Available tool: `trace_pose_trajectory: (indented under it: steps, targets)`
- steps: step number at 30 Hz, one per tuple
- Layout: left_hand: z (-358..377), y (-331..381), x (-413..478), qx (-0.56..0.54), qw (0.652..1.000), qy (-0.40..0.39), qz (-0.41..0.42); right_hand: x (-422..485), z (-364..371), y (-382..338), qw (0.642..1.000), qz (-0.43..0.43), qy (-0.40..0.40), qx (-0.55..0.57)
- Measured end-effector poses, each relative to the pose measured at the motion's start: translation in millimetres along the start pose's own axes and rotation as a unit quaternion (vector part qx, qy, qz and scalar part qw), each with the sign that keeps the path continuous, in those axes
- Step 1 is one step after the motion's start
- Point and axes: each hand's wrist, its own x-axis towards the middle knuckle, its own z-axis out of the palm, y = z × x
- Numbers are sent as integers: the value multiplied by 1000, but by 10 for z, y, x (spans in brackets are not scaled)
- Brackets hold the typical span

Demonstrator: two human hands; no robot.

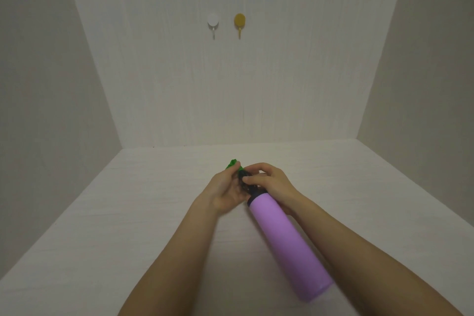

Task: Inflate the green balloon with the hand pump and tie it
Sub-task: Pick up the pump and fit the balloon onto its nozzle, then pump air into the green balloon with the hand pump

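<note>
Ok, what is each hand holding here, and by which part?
The left hand holds the green balloon, apparently by its neck end, against the dark nozzle. The right hand grips the purple hand pump at its nozzle end.

Beyond the fingertips of the left hand [225, 194], the green balloon [232, 163] looks like thin, crumpled rubber with a slight sheen. Behind the fingers of the right hand [273, 183], the hand pump [287, 241] has a smooth, matt lilac plastic barrel; its end under the fingers is darker, finish unclear. The table [115, 226] beneath the fingers is matt white with faint wood grain, like the back panel [230, 84] beyond them, where the white hook [213, 20] and yellow hook [239, 20] show smooth, plastic-looking discs.
</note>
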Motion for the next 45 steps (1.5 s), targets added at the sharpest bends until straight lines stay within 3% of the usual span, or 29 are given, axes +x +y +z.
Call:
trace_pose_trajectory:
  steps: [6,14,20,24,30,40,45]
  targets:
    - [51,-71,40,-45,999,4,-7,-8,20,64,998,23,14,51]
    - [124,-106,59,-84,996,32,1,-37,33,80,997,69,17,22]
    - [161,11,103,-142,980,111,80,-126,40,64,981,144,-118,53]
    - [173,110,170,-75,974,180,120,-145,105,46,970,192,-150,3]
    - [227,253,245,-2,971,190,142,-135,145,0,965,214,-135,72]
    - [79,547,198,-95,967,169,164,-304,6,47,930,268,-223,116]
    - [160,154,200,-89,977,151,124,-243,133,62,941,251,-185,134]
